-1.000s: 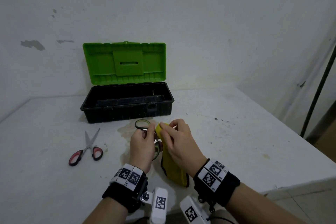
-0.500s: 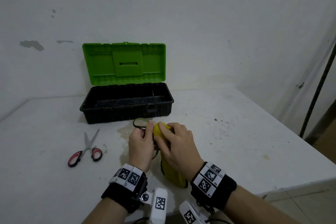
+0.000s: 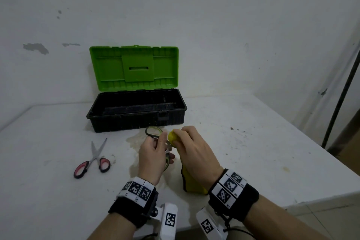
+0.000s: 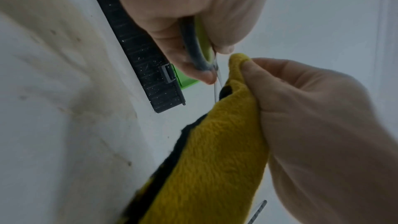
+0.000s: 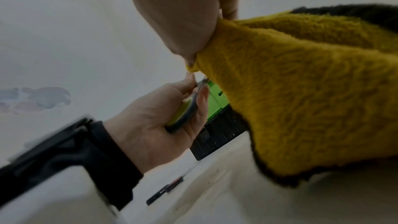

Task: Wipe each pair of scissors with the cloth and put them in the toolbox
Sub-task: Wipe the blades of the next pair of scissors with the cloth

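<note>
My left hand [image 3: 153, 154] grips the grey-and-green handles of a pair of scissors [image 3: 153, 131] just in front of the toolbox. Its handle [image 4: 199, 47] shows under my fingers in the left wrist view. My right hand [image 3: 191, 146] pinches a yellow cloth [image 3: 191, 183] around the blades, which are hidden inside the fold. The cloth [image 5: 301, 91] hangs down to the table. A second pair of scissors [image 3: 92, 160] with red-and-black handles lies flat on the table to the left. The black toolbox [image 3: 136, 111] stands with its green lid [image 3: 134, 68] raised, nothing visible inside.
The white table [image 3: 253, 142] carries a yellowish stain under my hands and small dark specks to the right. Its right edge drops off near a dark pole [image 3: 339, 99]. A white wall stands close behind the toolbox.
My right hand with the cloth slid toward my left hand along the blades, then back out to the right. The left hand and the scissors' handles stayed nearly in place.
</note>
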{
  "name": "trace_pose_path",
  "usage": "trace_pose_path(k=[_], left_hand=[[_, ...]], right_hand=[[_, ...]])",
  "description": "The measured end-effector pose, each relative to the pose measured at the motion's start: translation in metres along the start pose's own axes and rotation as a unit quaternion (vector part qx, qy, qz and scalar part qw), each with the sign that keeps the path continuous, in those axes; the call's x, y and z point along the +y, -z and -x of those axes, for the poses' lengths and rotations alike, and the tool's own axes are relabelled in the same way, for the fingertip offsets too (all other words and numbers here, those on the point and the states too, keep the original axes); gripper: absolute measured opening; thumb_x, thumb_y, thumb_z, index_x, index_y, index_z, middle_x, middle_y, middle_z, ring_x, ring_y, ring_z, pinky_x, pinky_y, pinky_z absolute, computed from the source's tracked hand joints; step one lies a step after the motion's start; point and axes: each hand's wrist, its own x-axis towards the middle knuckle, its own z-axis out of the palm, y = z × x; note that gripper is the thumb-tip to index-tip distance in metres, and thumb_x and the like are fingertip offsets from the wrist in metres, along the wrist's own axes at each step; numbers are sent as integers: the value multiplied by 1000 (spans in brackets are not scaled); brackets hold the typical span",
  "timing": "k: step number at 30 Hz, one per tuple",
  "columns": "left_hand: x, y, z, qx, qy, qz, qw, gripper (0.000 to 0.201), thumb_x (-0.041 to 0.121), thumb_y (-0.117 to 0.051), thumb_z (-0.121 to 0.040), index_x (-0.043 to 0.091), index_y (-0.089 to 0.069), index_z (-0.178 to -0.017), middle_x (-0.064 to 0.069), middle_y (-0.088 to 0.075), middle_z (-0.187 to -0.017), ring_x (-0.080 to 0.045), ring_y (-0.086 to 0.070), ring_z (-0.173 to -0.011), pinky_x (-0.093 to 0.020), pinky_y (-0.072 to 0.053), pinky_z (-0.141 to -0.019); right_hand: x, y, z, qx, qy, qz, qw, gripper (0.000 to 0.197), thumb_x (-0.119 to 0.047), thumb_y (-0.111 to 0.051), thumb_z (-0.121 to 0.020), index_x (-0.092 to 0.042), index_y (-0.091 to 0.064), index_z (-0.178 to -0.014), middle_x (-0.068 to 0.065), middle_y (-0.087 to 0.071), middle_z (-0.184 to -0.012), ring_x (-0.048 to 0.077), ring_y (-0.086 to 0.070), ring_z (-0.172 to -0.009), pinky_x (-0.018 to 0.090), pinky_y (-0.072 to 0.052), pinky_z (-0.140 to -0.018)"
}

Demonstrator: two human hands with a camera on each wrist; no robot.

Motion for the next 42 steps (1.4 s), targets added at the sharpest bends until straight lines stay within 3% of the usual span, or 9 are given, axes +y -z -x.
trace_pose_path(k=[3, 10, 15, 18, 21, 26, 34, 37, 42], left_hand=[[4, -1, 0, 4, -27, -11, 1000, 39, 36, -55, -100, 5, -54, -77, -8, -60, -61, -21, -63, -47, -39, -56, -46], [8, -3, 1, -5, -16, 17, 1000, 37, 31, -56, -101, -1, -53, -82, -13, -60, -66, -22, -63, -47, -34, -54, -45], [5, -3, 4, -15, -6, 15, 1000, 33, 32, -55, -101, 6, -51, -81, -16, -59, -72, -24, -64, -48, -33, -53, -46], [2, -1, 2, -22, 6, 4, 1000, 32, 33, -54, -101, 5, -53, -84, -16, -60, -74, -23, -65, -50, -33, -54, -48], [2, -1, -2, -13, 35, 19, 999, 34, 31, -53, -102, 3, -52, -83, -14, -60, -73, -20, -63, -49, -32, -52, -47], [5, -6, -1, -24, 28, 17, 999, 33, 30, -54, -102, 3, -52, -82, -17, -59, -72, -23, -60, -48, -33, -54, -46], [12, 2, 3, -42, 6, -35, 999, 32, 31, -56, -101, 7, -51, -81, -14, -63, -76, -17, -63, -49, -30, -53, -46], [15, 1, 1, -50, -1, -45, 998, 31, 31, -56, -101, 7, -51, -81, -12, -63, -74, -18, -62, -49, -29, -52, -46], [14, -3, 2, -87, -62, -122, 987, 28, 33, -55, -101, 12, -56, -84, -8, -65, -72, -17, -65, -51, -28, -54, -47]], right_hand=[[3, -4, 3, -22, 15, -17, 1000, 19, -16, -60, -95, -7, -62, -111, 8, -58, -109, 22, -59, -87, 32, -54, -72], [4, 0, -6, 1, 3, -17, 1000, 14, -19, -59, -97, -9, -68, -98, 7, -59, -94, 21, -57, -78, 34, -52, -66], [21, 11, -23, 22, -86, -31, 996, 18, -24, -60, -96, -13, -74, -99, 4, -59, -91, 17, -56, -76, 29, -50, -70], [34, 23, -32, 22, -155, -35, 987, 20, -27, -60, -96, -17, -74, -106, -1, -62, -94, 8, -51, -81, 19, -46, -78], [27, 30, -28, 59, -114, -49, 991, 16, -26, -62, -94, -18, -73, -104, -4, -63, -93, 5, -53, -80, 6, -40, -75], [12, 4, -8, -30, -40, -20, 999, 17, -23, -60, -95, -12, -73, -94, 5, -60, -90, 19, -57, -79, 33, -51, -71], [40, 31, -29, -13, -149, -20, 988, 19, -27, -59, -96, -18, -76, -99, 0, -59, -92, 14, -55, -80, 23, -45, -74], [23, 34, -25, -3, -100, -20, 995, 18, -26, -60, -96, -16, -75, -96, 1, -59, -91, 13, -55, -76, 22, -44, -70], [6, 26, -22, -99, -27, 27, 994, 21, -18, -54, -98, -10, -73, -93, 7, -60, -92, 20, -56, -81, 31, -49, -72]])
